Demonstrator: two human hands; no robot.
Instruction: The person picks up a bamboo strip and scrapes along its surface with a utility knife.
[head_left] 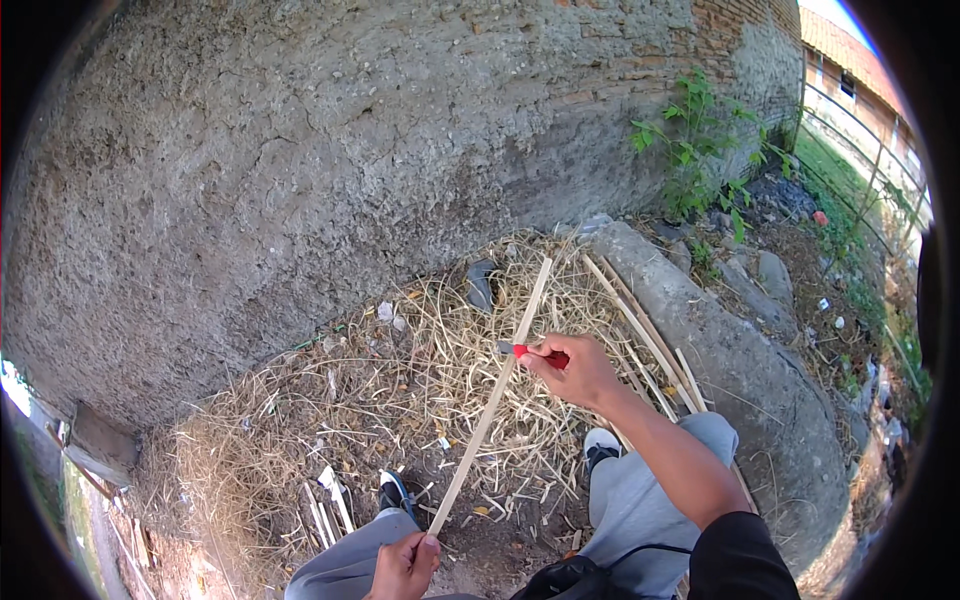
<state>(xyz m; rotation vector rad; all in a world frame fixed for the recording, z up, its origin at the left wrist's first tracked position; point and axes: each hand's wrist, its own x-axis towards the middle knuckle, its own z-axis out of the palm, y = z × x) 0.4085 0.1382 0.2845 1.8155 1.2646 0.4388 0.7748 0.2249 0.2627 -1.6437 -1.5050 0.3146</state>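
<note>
A long, flat, pale strip [480, 428], bamboo by its look, slants up and away from between my knees. My left hand [405, 567] is closed round its near end. Farther up, my right hand [577, 370] grips a small knife by its red handle [560, 359]. The knife's short grey blade [505, 348] lies across the strip in its upper part, pointing left. The strip's far end sticks out past the blade over the shavings. How deep the blade sits in the strip cannot be made out.
Dry shavings [410, 370] cover the ground before a rough grey wall [300, 180]. More strips [640, 325] lean along a concrete block [690, 310] at the right. Short pieces [322, 515] lie by my left shoe [393, 491]. A dark grey scrap [481, 285] rests near the wall.
</note>
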